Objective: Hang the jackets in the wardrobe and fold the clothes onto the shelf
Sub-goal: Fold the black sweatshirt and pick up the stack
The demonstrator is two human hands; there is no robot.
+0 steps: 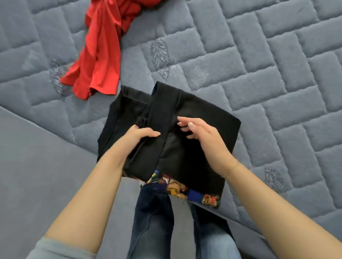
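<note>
Black, soft cloth folded into a rough rectangle makes up the black garment (pixel 201 135), lying at the centre of the frame on the near edge of the bed (pixel 287 80); a colourful printed patch shows along its lower edge. A long black strip of it runs from top centre down to the left hand (pixel 138 136), whose fingers are curled round that strip and grip it. The right hand (pixel 201 135) hovers just over the cloth, its fingers (pixel 183 122) loosely apart and holding nothing. Grey-blue quilting in raised brick shapes covers the bed, with bare quilt to the right and above the black garment. One crumpled red garment (pixel 103 52) trails from the top edge down to the upper left, near the black one but apart from it. Two garments and two hands in all. Blue jeans (pixel 151 227) show at the bottom of the frame
</note>
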